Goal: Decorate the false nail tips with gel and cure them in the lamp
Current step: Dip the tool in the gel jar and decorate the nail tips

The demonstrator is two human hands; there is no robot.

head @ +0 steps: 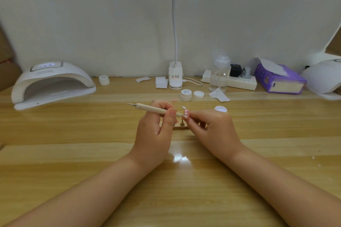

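Left hand (156, 125) grips slim beige wooden dotting tool (158, 110), tip rightward touching pink white-dotted false nail tip (186, 114) pinched by right hand (214, 127), mid-bench.

You sit at a wooden bench (55, 162) with pale and darker stripes; its glossy top reflects the light. Behind it you see a plain white wall (110, 24). A white gooseneck desk lamp (175, 24) shines from above.
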